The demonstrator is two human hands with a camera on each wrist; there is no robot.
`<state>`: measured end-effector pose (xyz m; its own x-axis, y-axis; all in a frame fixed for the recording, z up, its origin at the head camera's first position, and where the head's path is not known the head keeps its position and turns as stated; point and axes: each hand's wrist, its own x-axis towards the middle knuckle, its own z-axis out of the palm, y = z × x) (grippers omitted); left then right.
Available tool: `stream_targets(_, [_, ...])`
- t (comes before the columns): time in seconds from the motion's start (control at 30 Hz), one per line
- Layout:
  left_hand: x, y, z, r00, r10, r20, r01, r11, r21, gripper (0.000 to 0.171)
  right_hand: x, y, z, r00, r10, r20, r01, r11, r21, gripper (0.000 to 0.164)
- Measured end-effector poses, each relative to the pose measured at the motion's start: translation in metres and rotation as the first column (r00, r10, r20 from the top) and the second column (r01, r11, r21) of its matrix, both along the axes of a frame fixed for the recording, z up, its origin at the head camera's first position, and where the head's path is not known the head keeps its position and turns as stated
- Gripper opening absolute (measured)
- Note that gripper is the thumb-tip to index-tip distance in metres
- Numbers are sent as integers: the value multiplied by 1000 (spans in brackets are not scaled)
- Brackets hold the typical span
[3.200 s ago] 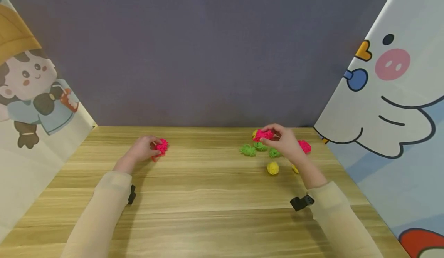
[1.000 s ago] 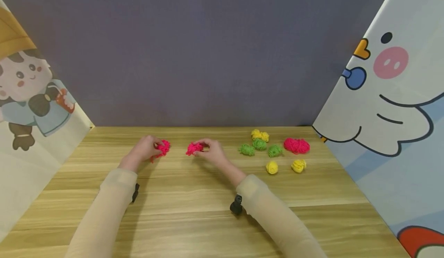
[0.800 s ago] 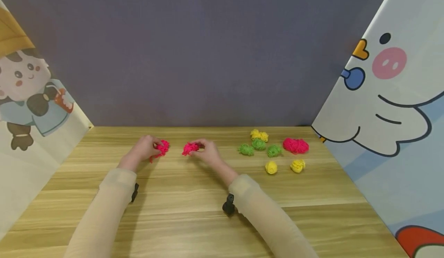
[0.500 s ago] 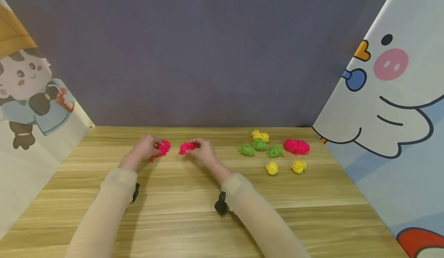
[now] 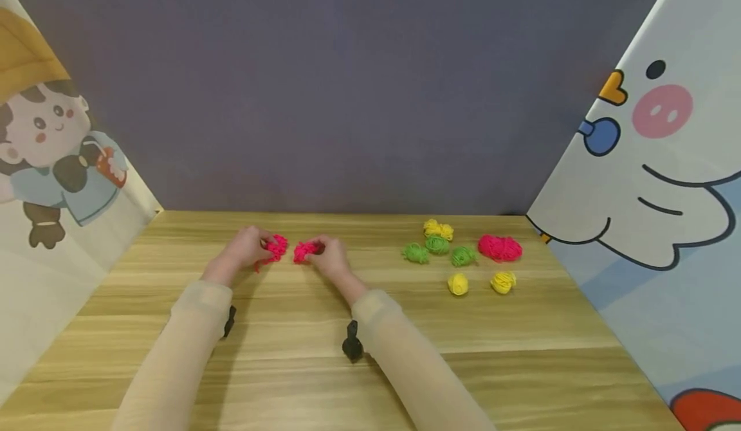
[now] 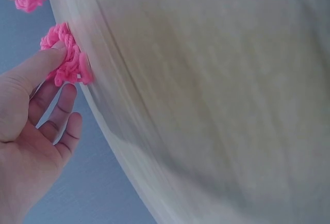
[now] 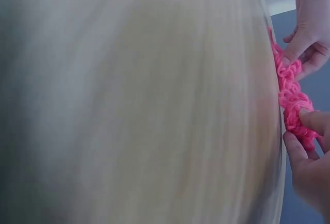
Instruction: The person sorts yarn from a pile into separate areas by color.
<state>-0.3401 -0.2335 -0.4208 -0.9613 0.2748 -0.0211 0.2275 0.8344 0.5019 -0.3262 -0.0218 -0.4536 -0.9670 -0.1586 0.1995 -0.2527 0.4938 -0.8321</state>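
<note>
Pink yarn (image 5: 279,248), pinched in my left grip (image 5: 246,249), is trailing its tail (image 5: 263,264) leftward, toward me; my right grip (image 5: 331,258) is pinching another bundle (image 5: 303,252) (I'm partly hiding its long axis).

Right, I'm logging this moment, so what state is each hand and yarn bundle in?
Left hand: pinching left pink bundle
Left pink bundle: looped, held, strand trailing
Right hand: pinching middle pink bundle
Middle pink bundle: looped, held
Far-right pink bundle: wound, unheld
Three green bundles: wound, unheld
Rear yellow bundle: wound, unheld
Two front yellow bundles: wound, unheld
</note>
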Motion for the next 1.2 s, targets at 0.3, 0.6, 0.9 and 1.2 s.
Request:
stream_targets(0.3, [-2,-2,0,1000,-17,-17,17,1000,5,20,-4,-11,0,999,-21,29,20,999,39,27])
stream_targets(0.6, [-3,-3,-3,999,-20,-34,20,1000,7,18,-7,-16,3,986,-101,129,100,995,11,30])
stream_targets(0.9, [-2,-1,-1,1000,-16,-12,16,1000,-4,18,-7,-19,2,989,-77,128,84,995,-52,31])
stream_targets(1.2, [-1,-1,0,1000,-21,-19,21,1000,10,19,-10,-18,3,986,45,160,-34,997,-71,37])
